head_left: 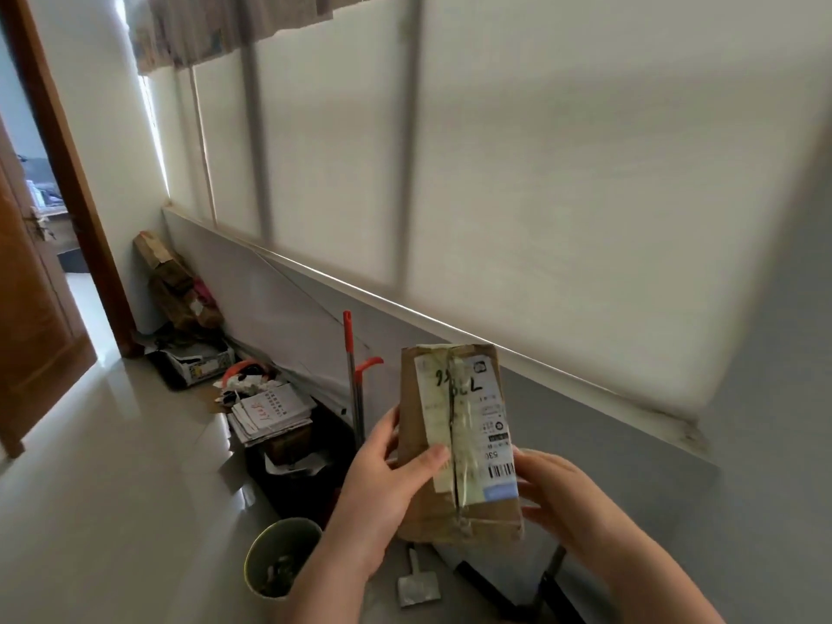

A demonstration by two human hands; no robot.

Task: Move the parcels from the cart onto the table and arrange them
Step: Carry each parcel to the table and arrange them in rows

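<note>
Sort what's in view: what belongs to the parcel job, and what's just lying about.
Job: brown parcel, held by the left hand and right hand; grey table on the right.
Lying about: green bin, red-handled mop, paper stack, cardboard boxes by the wall.

A wide window [562, 182] is covered by a pale blind, and soft daylight is let through. A patterned valance [202, 29] is hung above it. A brown wooden door [31, 317] is seen open at the left. Cardboard boxes [175, 281] and stacked papers [270, 412] are laid on the glossy floor [112, 488].
</note>
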